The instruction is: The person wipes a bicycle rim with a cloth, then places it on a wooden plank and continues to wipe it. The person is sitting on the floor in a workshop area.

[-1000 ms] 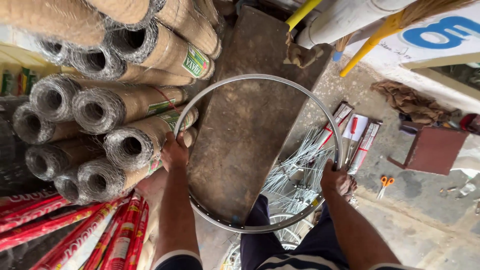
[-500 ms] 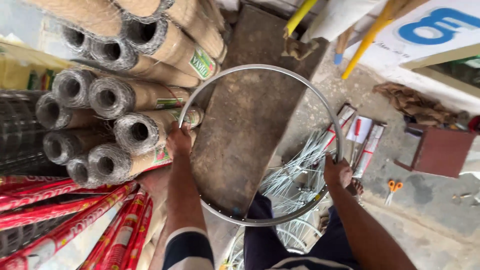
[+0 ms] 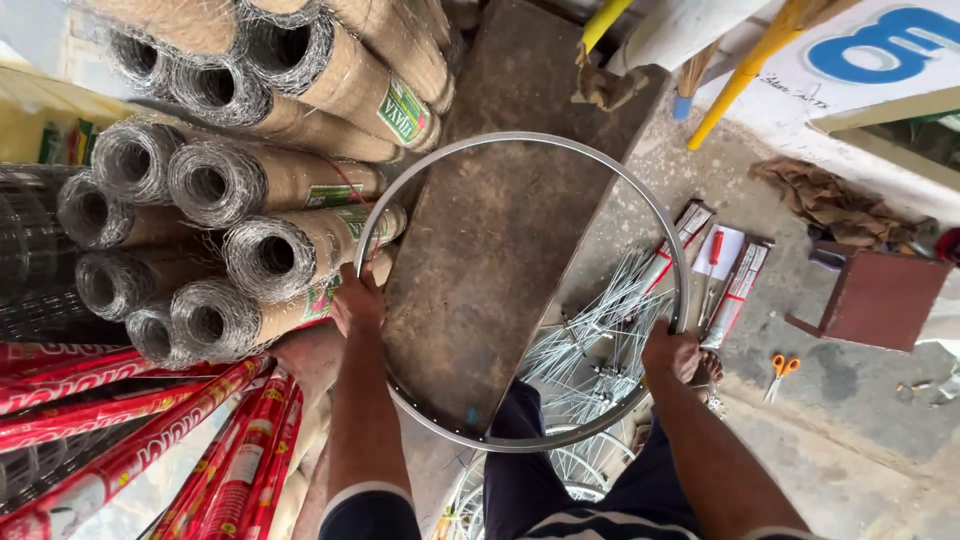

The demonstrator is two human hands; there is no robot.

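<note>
The person stands with both bare arms extended, holding a bare metal wheel rim (image 3: 520,290) out in front at about waist level. The rim is a thin, grey, smooth hoop with a row of small spoke holes showing along its near inner edge; it has no spokes or hub. It lies nearly flat, facing up toward the head, with no clear long axis, being round. The left hand (image 3: 357,300) has its fingers closed over the rim's left edge; the right hand (image 3: 672,352) has its fingers wrapped around the right edge. Below the rim, by the person's dark trousers, lies a loose bundle of thin silver spokes (image 3: 590,345) on the concrete floor (image 3: 850,450), and part of another spoked wheel (image 3: 560,470), partly hidden. A worn brown board (image 3: 500,230) runs away beneath the hoop. To the left are red printed rolls (image 3: 120,440), then stacked rolls of wire mesh (image 3: 230,190) wrapped in brown paper. Farther right lie long flat packets (image 3: 735,285), orange-handled scissors (image 3: 780,370) and what appears to be a small brown stool (image 3: 880,300).
</note>
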